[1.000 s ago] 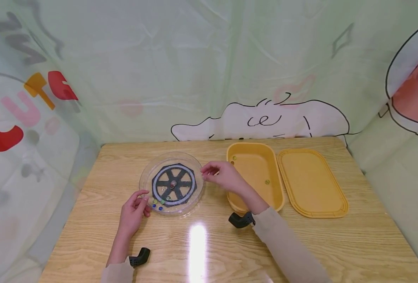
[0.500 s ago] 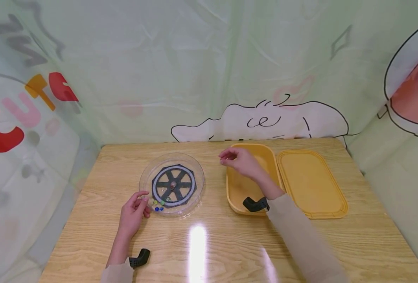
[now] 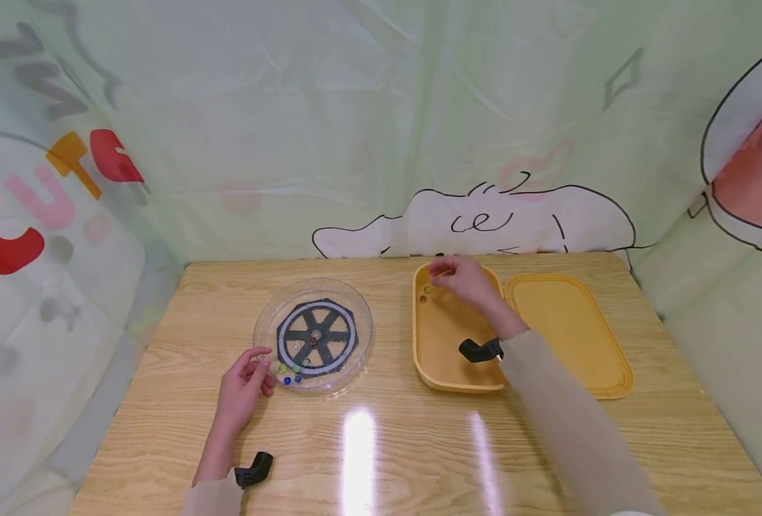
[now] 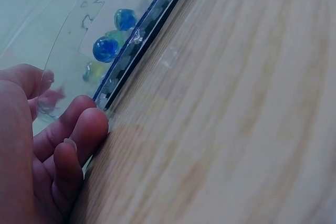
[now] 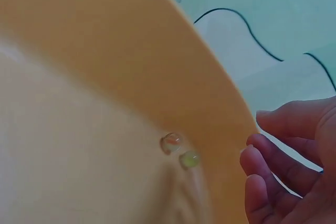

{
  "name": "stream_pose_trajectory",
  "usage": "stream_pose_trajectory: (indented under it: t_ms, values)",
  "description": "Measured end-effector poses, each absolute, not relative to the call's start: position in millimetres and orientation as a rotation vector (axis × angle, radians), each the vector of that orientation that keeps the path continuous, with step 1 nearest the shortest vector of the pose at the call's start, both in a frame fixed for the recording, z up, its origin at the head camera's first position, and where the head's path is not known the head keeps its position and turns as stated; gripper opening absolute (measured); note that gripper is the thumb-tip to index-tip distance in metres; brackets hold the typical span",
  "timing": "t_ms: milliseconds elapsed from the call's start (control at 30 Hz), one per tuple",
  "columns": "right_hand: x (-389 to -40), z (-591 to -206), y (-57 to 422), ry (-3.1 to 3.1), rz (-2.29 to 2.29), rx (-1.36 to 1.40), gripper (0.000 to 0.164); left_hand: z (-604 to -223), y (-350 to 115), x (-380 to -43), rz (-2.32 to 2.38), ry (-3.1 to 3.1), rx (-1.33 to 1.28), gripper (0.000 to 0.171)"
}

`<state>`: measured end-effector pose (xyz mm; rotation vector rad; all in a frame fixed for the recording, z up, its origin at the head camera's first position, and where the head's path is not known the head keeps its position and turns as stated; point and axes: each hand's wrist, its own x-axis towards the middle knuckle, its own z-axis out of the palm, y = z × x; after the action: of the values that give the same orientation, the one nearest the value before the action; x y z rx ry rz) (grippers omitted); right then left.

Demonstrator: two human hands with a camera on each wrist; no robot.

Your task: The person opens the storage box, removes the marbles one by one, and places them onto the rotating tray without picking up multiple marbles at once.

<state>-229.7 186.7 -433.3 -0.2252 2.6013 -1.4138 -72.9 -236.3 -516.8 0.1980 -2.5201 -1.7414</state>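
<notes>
A clear round dish point(image 3: 363, 301) with a dark wheel-like pattern beneath it stands on the table. Several marbles, two of them blue point(image 4: 106, 49), lie inside near its front left edge. My left hand point(image 3: 241, 390) grips the dish's wall there, one fingertip showing through the clear plastic. Over the back of a yellow box point(image 3: 441, 365) hovers my right hand point(image 3: 466, 279), fingers loosely bent, thumb apart from them, nothing between. Below that hand, a clear marble with an orange streak point(image 5: 170, 142) and a yellow-green marble point(image 5: 189, 159) rest on the box's floor by its wall.
Right of the box lies a flat yellow lid point(image 3: 568, 330), partly behind the right sleeve point(image 3: 568, 408). A printed curtain point(image 3: 277, 143) closes off the back and sides of the wooden table point(image 3: 155, 430).
From beside the dish's right rim, my right hand has moved right and back, over the yellow box. The blue marbles have shifted slightly in the dish. My left hand stays in place.
</notes>
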Motion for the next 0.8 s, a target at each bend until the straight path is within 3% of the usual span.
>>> stream_pose_trajectory:
  t_ms: [533, 800]
  values:
    - [-249, -464, 184, 2.665, -1.108, -0.467, 0.029, -517, -238, -74, -1.749, -2.529, 0.193, 0.022]
    - [-254, -472, 176, 2.668, -1.052, -0.504, 0.022, -519, -238, -74, -1.754, -2.520, 0.195, 0.021]
